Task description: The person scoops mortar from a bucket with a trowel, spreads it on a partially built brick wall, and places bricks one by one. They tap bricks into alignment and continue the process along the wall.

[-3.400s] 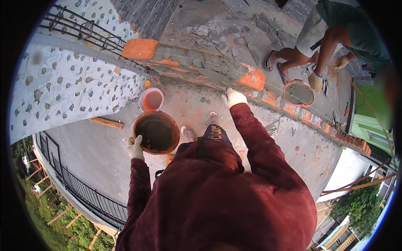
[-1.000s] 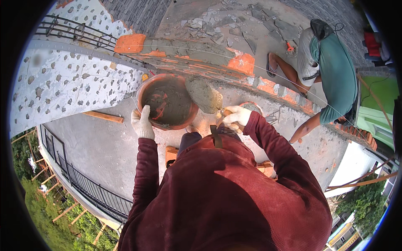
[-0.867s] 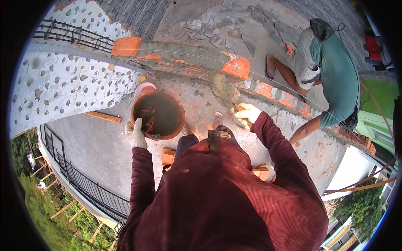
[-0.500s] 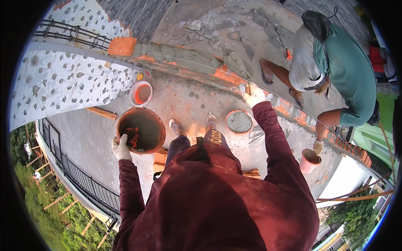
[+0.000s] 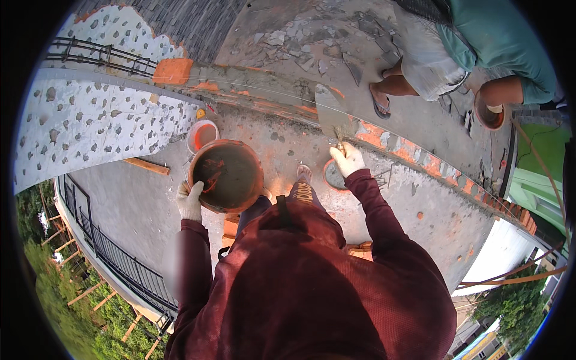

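clasping round orange bucket (image 5: 256, 191) in left hand (image 5: 189, 202), seemingly steel trowel (image 5: 330, 109) in right hand (image 5: 349, 160)

The person's left arm (image 5: 195, 258) comes up from the lower edge, and its forearm points almost straight forward. The left hand (image 5: 189, 203), in a pale glove, is bent into a grip, with the thumb on its inner side. The right arm (image 5: 384, 216) reaches farther forward and slants inward to the middle. The right hand (image 5: 348, 161), also gloved, has its fingers curled. Both hands are well apart, ahead of the torso (image 5: 336, 282).
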A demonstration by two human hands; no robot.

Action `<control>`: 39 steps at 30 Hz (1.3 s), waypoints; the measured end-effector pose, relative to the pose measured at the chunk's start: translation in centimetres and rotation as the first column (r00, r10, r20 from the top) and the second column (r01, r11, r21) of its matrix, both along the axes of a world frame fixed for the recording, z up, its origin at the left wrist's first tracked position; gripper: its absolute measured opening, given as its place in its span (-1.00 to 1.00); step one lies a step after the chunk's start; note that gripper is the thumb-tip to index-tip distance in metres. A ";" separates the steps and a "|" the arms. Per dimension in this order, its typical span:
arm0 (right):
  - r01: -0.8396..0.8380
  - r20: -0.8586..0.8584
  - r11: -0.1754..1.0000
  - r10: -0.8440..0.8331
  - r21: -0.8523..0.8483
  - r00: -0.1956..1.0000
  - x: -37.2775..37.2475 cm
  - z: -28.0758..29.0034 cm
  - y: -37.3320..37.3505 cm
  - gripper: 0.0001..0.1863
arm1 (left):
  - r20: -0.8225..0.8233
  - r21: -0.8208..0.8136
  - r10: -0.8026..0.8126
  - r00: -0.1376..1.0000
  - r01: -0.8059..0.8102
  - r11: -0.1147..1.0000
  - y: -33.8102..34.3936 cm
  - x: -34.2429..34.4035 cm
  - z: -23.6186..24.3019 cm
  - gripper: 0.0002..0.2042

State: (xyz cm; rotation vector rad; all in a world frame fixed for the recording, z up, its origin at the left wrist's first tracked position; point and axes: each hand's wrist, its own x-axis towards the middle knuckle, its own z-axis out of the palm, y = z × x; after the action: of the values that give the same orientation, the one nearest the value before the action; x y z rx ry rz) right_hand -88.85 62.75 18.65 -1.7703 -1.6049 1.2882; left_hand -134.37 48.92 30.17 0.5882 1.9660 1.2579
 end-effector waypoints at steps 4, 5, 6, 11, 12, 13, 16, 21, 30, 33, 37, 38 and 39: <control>-0.112 0.163 0.994 0.109 0.006 0.980 -2.5 -4.2 0.9 -0.51 | -0.041 -0.038 -0.120 0.992 0.118 0.992 1.6 0.2 -0.3 -0.80; -0.109 0.205 0.994 0.108 -0.006 0.973 -1.8 -5.1 1.0 -0.51 | -0.050 -0.029 -0.125 0.991 0.124 0.992 2.2 0.1 -0.2 -0.80; -0.095 0.210 0.995 0.100 -0.036 0.973 -0.3 -5.7 0.9 -0.51 | -0.056 -0.025 -0.158 0.986 0.157 0.987 2.6 0.0 0.0 -0.79; -0.059 0.208 0.985 0.092 -0.160 0.974 7.1 -6.0 -2.6 -0.53 | -0.074 -0.027 -0.255 0.964 0.254 0.967 4.7 0.5 0.8 -0.80; -0.116 0.293 0.983 0.154 -0.142 0.944 7.4 -5.1 -3.5 -0.56 | -0.085 -0.027 -0.251 0.964 0.250 0.968 4.7 0.2 0.8 -0.81; -0.179 0.375 0.975 0.215 -0.129 0.902 7.0 -2.3 -4.0 -0.60 | -0.097 -0.028 -0.242 0.965 0.241 0.970 4.6 -0.2 0.9 -0.81; -0.453 0.310 0.891 0.432 -0.003 0.847 3.2 5.8 -5.7 -0.65 | -0.076 0.023 -0.250 0.965 0.252 0.967 5.9 -0.1 2.2 -0.82; -0.674 0.473 0.715 0.537 0.184 0.698 -9.9 13.4 -5.6 -0.64 | -0.273 -0.082 -0.543 0.794 0.543 0.836 9.7 -2.2 3.5 -0.72; -0.779 0.581 0.626 0.649 -0.040 0.492 -23.3 13.8 -7.8 -0.49 | -0.209 0.226 -0.622 0.755 0.656 0.720 12.1 -5.7 8.6 -0.74; -0.756 0.685 0.653 0.528 0.050 0.502 -23.7 18.9 -7.1 -0.59 | -0.236 0.181 -0.625 0.744 0.666 0.724 11.2 -6.9 10.3 -0.75; -0.639 0.816 0.628 0.010 0.444 0.577 -27.3 18.0 -7.1 -0.73 | -0.130 0.316 -0.659 0.741 0.661 0.680 10.9 -6.2 11.7 -0.75; -0.634 0.787 0.691 0.155 0.346 0.598 -27.6 17.3 -8.1 -0.76 | -0.100 0.339 -0.627 0.772 0.619 0.708 10.4 -5.9 12.5 -0.76; -0.633 0.731 0.736 0.293 0.239 0.616 -27.5 16.5 -9.2 -0.78 | -0.069 0.359 -0.594 0.802 0.575 0.735 10.1 -6.0 12.8 -0.76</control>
State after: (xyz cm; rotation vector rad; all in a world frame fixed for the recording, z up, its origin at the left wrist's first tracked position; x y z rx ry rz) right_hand -116.39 53.54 35.20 -1.5719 -2.6687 0.2963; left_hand -140.34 59.03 42.99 1.2423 1.3247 1.1980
